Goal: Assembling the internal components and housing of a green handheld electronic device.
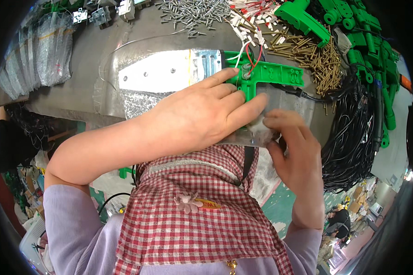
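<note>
In front of me lies a green plastic tool housing (280,74), an open half-shell with a pistol-style handle. Red and white wires run into it. A white and silver metal plate (158,72) with a pointed end and small screws extends from its left side. My left hand (206,112) rests over the housing, fingers stretched out and apart across its middle. Just right of it, near the table's front edge, my right hand (296,144) has curled fingers with thumb and forefinger close together. Beside those fingertips is a blurred greyish patch; what they hold is hidden.
Silver screws (195,13), white connectors with red wires (252,18) and long brass screws (323,68) lie in heaps at the back. Green housings (367,32) and bundled black cables (353,137) crowd the right. Bubble-wrap bags (43,55) stand at the left.
</note>
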Demonstrator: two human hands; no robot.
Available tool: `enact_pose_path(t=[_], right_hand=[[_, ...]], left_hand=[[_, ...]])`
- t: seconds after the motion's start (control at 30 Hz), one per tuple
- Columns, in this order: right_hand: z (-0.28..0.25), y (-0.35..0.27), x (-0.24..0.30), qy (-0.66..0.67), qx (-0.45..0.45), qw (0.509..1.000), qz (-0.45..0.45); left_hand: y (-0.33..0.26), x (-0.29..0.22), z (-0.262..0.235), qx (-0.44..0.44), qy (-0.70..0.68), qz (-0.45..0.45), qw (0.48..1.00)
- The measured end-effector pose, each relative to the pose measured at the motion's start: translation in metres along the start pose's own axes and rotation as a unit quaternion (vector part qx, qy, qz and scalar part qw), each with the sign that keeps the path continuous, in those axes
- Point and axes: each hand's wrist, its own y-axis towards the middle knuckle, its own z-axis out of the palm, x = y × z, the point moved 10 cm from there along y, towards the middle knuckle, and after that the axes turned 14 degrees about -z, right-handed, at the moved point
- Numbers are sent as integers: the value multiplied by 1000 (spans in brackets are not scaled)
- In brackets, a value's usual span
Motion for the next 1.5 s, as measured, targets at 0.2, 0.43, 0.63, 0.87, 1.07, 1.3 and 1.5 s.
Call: enact_pose_path(t=[0.2, 0.43, 0.63, 0.87, 1.07, 1.3, 1.5], right_hand=[[-9, 7, 3, -84, 24, 996, 13], [6, 16, 3, -30, 27, 999, -8], [9, 31, 9, -39, 7, 997, -64], [24, 36, -39, 187, 56, 979, 63], [50, 35, -60, 441, 21, 883, 157], [57, 22, -54, 344, 46, 920, 181], [39, 18, -11, -43, -94, 990, -91]], left_hand=[[-1, 0, 1, -13, 11, 3, 1000], [-4, 1, -4, -64, -6, 18, 998], [-4, 5, -4, -80, 7, 23, 996], [4, 10, -2, -39, -53, -15, 998], [-4, 18, -2, -83, -63, -11, 994], [-18, 44, -23, -135, -29, -128, 982], [-26, 47, -20, -117, -41, -136, 983]])
